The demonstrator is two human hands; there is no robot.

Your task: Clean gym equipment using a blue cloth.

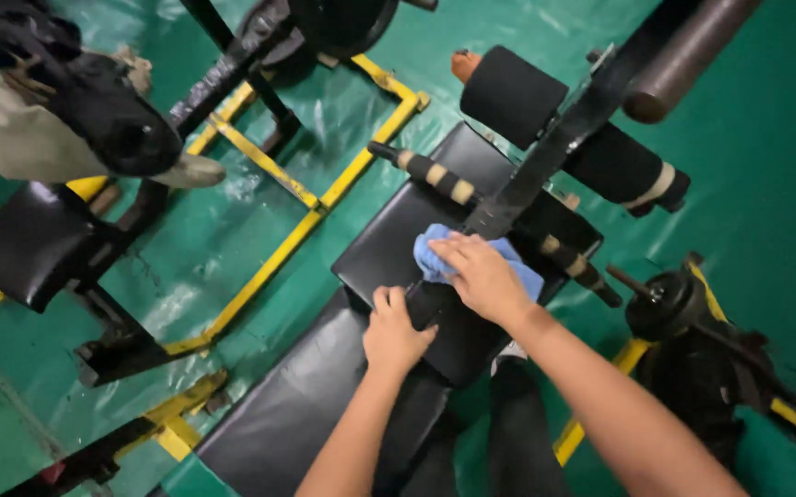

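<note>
Right hand [482,276] pressing flat on blue cloth [435,258], fingers spread, pinning rather than clenching. Cloth lying on black padded seat [389,244], beside upright bar. Looking soft, light, floppy; best bunched under palm. Left hand [393,333] resting open on seat edge, probably bracing. Vinyl padding looking smooth, slightly slippery. Green floor [766,166] glistening; yellow frame [269,258] crowding left.

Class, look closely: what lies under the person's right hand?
A crumpled blue cloth lies under the right hand, pressed on the black bench pad. The hand covers the cloth's middle.
</note>
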